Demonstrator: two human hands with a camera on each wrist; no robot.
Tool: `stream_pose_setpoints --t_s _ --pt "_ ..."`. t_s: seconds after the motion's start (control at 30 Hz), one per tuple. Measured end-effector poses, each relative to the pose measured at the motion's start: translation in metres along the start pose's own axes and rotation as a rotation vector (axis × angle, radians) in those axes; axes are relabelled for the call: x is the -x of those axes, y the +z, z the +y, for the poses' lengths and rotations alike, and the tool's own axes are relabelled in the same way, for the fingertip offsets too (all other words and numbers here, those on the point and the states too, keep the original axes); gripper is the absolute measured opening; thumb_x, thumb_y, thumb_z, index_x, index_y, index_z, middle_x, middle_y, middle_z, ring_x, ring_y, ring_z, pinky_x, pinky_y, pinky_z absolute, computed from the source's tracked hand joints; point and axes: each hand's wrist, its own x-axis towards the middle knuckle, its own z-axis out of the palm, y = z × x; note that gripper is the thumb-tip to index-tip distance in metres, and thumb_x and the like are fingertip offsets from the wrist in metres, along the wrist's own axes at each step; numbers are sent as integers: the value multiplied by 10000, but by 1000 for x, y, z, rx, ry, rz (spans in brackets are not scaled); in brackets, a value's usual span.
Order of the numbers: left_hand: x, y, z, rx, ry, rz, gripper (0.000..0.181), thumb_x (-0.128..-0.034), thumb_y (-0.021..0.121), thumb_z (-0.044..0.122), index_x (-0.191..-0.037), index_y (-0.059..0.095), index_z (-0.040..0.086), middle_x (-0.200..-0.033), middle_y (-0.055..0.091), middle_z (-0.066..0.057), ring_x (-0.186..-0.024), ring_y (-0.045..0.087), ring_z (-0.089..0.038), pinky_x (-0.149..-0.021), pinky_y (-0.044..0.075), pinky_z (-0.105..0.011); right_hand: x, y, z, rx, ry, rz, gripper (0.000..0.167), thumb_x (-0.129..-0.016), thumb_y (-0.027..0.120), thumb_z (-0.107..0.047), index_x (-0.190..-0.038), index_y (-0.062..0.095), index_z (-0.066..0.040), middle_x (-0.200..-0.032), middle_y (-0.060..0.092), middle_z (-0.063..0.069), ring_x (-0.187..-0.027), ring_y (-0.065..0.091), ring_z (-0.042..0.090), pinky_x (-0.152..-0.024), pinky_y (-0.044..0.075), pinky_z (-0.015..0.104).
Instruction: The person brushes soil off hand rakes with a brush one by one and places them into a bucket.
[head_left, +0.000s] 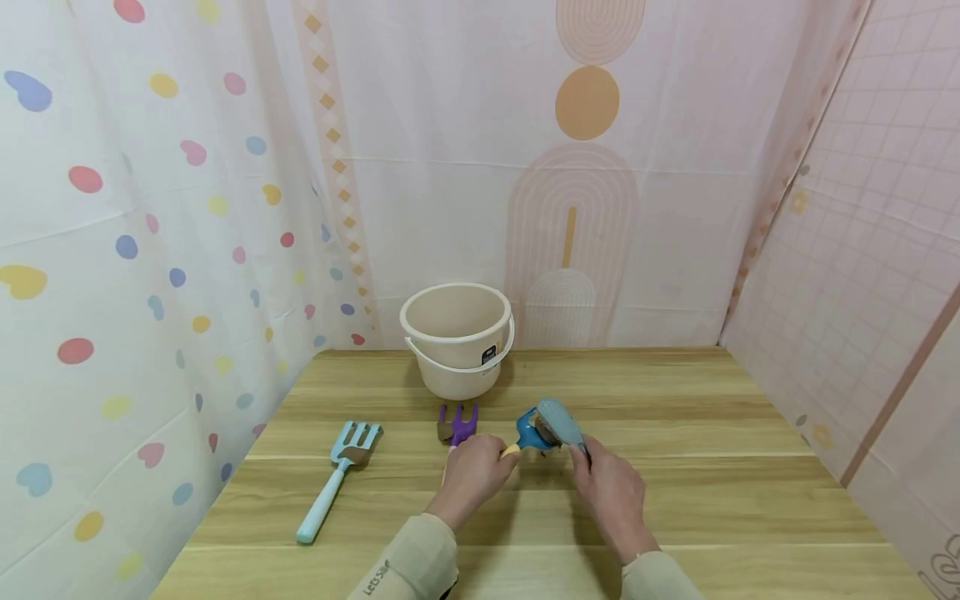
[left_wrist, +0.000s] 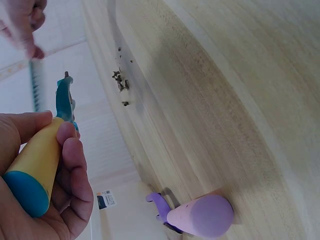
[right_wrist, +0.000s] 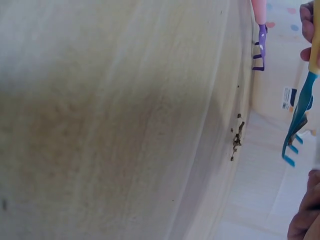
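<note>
My left hand (head_left: 474, 473) grips the yellow handle (left_wrist: 37, 165) of a small blue fork (head_left: 531, 432), raised above the table. Brown dirt clings to the fork's head (right_wrist: 300, 117). In my right hand (head_left: 613, 496) is a grey-blue brush (head_left: 559, 420), held over the fork's head; its bristles (left_wrist: 36, 85) look blurred in the left wrist view. Dark crumbs (left_wrist: 121, 85) lie on the table below the fork. Beside my left hand lies a purple fork (head_left: 459, 427) with a pink handle (right_wrist: 259, 11), brown dirt on its tines.
A cream bucket (head_left: 457, 367) with its handle down stands at the back of the wooden table (head_left: 720, 433). A light blue fork (head_left: 330, 492) with brown dirt lies at the left. Patterned curtains (head_left: 435, 192) hang behind and beside the table.
</note>
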Motion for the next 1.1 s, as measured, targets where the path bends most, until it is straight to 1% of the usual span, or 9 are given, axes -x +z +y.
stream_pose_setpoints --t_s 0.1,0.2,0.37,0.47,0.6,0.7,0.83,0.9,1.1 --pt "0 0 0 -4 5 -2 415 -933 649 336 -575 498 189 -517 439 86 -459 426 -109 -469 338 -314 2 2 -4 -4 -81 -32 232 -959 645 -267 -1074 722 -81 -697 651 65 -518 531 183 -425 381 350" --pt "0 0 0 -9 5 -6 412 -932 647 343 -583 494 189 -526 446 88 -463 433 -110 -472 343 -316 4 5 -6 13 -92 -83 231 -960 645 -277 -1071 721 -89 -704 655 51 -497 446 124 -408 330 301" --pt "0 0 0 -16 1 3 410 -932 653 338 -584 494 189 -525 447 85 -469 435 -115 -483 344 -322 5 6 -6 0 -52 -89 270 -975 623 -277 -1130 708 -72 -655 610 37 -482 430 133 -413 318 303" --pt "0 0 1 -12 -3 5 415 -934 653 341 -579 500 191 -520 443 85 -467 432 -118 -489 337 -326 4 4 -4 -3 -6 -85 311 -981 607 -276 -1174 697 -48 -700 643 68 -506 481 159 -427 344 319" --pt "0 -1 3 -12 -11 -3 421 -938 645 362 -574 506 202 -519 438 91 -464 430 -114 -487 333 -327 3 3 -1 -1 49 -89 333 -984 602 -275 -1197 685 -34 -839 707 123 -565 534 181 -453 378 334" --pt "0 -2 3 -13 -11 -12 424 -939 639 373 -573 507 204 -522 434 91 -462 430 -111 -472 338 -321 2 3 1 -22 77 -105 326 -991 596 -276 -1202 684 -44 -755 668 69 -544 490 158 -454 357 324" --pt "0 -1 4 -3 -8 -24 431 -938 636 375 -566 508 198 -514 426 91 -448 422 -105 -448 334 -299 1 3 3 -34 115 -120 326 -1004 579 -282 -1215 680 -54 -630 537 -14 -506 425 141 -452 319 311" --pt "1 -1 4 4 -3 -25 432 -936 639 367 -562 505 196 -513 421 93 -442 414 -101 -438 328 -288 1 3 3 -31 125 -123 328 -1010 572 -280 -1221 675 -52 -604 500 -24 -495 413 145 -451 313 311" --pt "0 0 5 31 24 -25 433 -936 652 322 -558 497 179 -508 400 92 -437 383 -90 -414 309 -267 -1 3 4 -32 128 -111 289 -1014 567 -273 -1163 687 -56 -609 507 -20 -517 438 157 -458 320 314"
